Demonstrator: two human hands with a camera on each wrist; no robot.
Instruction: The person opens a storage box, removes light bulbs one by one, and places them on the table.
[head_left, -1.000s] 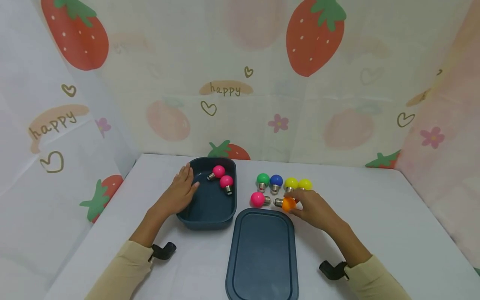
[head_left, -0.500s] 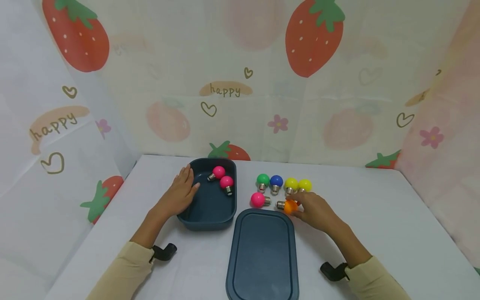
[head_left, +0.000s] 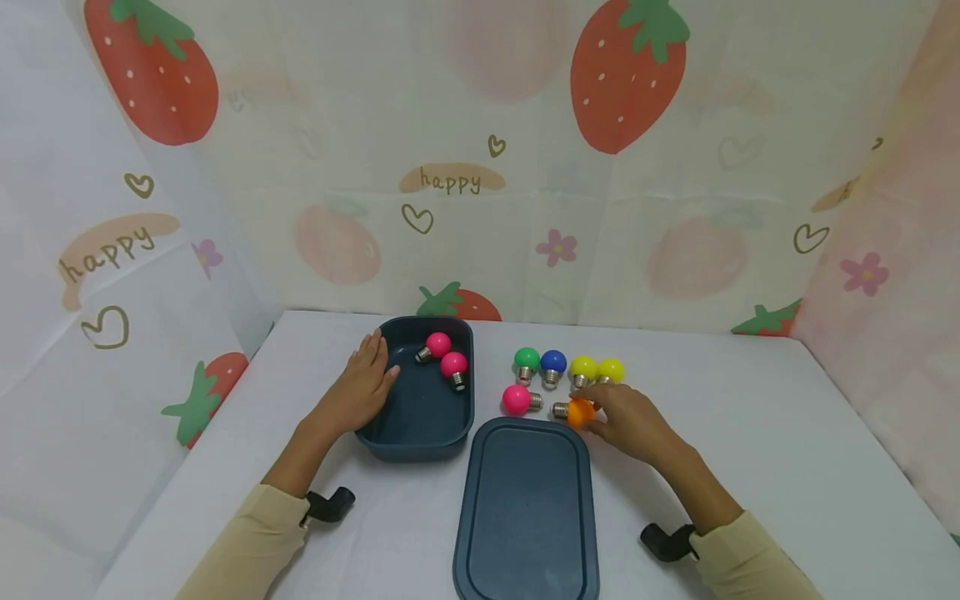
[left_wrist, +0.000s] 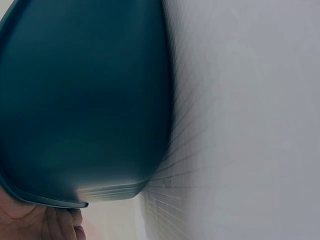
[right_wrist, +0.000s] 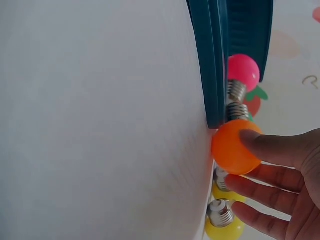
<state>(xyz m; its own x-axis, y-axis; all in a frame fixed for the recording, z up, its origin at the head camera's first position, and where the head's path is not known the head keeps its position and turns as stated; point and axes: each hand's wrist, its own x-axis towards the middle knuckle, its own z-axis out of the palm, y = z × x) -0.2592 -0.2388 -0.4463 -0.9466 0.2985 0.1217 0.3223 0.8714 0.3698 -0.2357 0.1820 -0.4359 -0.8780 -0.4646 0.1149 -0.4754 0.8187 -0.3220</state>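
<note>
My left hand (head_left: 360, 387) rests along the left rim of a dark blue box (head_left: 416, 450), fingers straight and thumb over the inner side. The left wrist view shows the box's outer wall (left_wrist: 85, 100) with part of the hand (left_wrist: 40, 220) at its rim. Two pink light bulbs lie inside, one (head_left: 438, 344) behind the other (head_left: 453, 365). My right hand (head_left: 630, 421) pinches the round globe of an orange light bulb (right_wrist: 235, 149) between thumb and fingers, its metal base pointing left. Beside that base lies a third pink bulb (head_left: 515, 400).
Behind the orange bulb stands a row of bulbs: green (head_left: 527, 360), blue (head_left: 553, 362) and two yellow ones (head_left: 582, 367). The box's flat blue lid (head_left: 525, 508) lies on the white table (head_left: 750, 417) in front. A strawberry-printed curtain (head_left: 480, 108) rises behind the table.
The right hand's orange bulb has shifted slightly right, widening the gap to the pink bulb. In the last half second it has barely moved. The left hand stays at the rim.
</note>
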